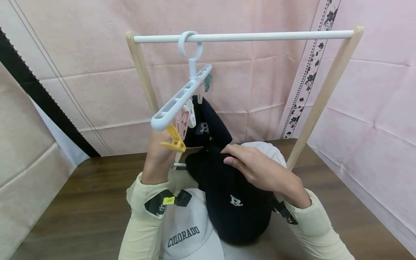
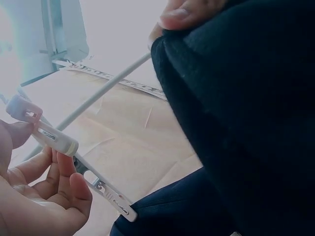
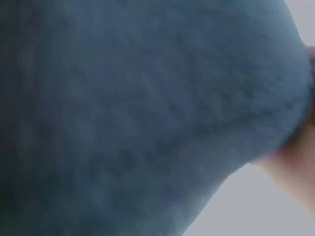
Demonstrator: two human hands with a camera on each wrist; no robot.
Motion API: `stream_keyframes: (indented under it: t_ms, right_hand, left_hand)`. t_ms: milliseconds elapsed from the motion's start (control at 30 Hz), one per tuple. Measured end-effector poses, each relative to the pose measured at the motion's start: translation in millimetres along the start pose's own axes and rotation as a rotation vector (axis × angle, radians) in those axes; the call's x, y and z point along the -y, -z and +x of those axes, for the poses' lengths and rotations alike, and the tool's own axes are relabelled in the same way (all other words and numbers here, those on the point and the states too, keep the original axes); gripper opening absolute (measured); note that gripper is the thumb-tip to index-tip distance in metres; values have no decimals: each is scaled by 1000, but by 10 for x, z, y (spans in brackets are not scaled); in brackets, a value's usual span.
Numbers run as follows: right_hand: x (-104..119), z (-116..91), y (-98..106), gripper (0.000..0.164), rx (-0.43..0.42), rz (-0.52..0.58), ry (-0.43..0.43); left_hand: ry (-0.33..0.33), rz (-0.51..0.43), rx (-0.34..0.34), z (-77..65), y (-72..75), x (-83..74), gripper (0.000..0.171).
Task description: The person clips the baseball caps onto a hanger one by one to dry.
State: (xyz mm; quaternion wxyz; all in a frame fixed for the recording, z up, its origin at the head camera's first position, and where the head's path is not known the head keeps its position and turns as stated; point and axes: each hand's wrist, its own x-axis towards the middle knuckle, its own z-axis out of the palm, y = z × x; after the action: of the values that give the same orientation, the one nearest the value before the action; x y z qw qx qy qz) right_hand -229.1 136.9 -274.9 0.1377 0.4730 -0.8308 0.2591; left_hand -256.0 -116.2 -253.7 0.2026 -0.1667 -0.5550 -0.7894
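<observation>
My left hand (image 1: 159, 155) is raised beside a light blue clip hanger (image 1: 182, 97), partly hidden behind a yellow clothespin (image 1: 175, 141) and a pink clothespin (image 1: 182, 122). In the left wrist view, its thumb and fingers pinch a pale clothespin (image 2: 58, 140). My right hand (image 1: 260, 168) grips the edge of a black cap (image 1: 240, 213) with a small white emblem, crown toward me. That cap's upper edge is close below the hanger. Behind it, a navy cap (image 1: 214, 124) hangs from the hanger's far clips. Dark cloth fills most of the right wrist view.
The hanger hooks over a white rail (image 1: 247, 37) between wooden posts (image 1: 325, 97). A white cap (image 1: 186, 231) lettered COLORADO lies in front, and another white cap (image 1: 269, 150) sits behind my right hand. Pink cloth walls (image 1: 227, 72) surround the brown wooden surface (image 1: 97, 202).
</observation>
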Motion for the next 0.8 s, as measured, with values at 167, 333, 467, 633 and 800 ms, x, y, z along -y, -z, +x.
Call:
stream_keyframes:
  t_ms: [167, 333, 467, 633, 800]
  right_hand:
    - [56, 23, 51, 17, -105, -99, 39]
    - [110, 82, 88, 20, -211, -113, 41]
    - [124, 151, 107, 14, -313, -51, -17]
    - [130, 254, 131, 8, -396, 17, -67]
    - [171, 339, 150, 12, -342, 70, -51]
  left_hand:
    - [19, -29, 0, 2, -17, -12, 27]
    - [13, -34, -1, 13, -46, -35, 31]
    - [-1, -52, 16, 26, -75, -52, 30]
    - [10, -59, 22, 9, -73, -44, 35]
    - [0, -75, 37, 14, -94, -15, 27]
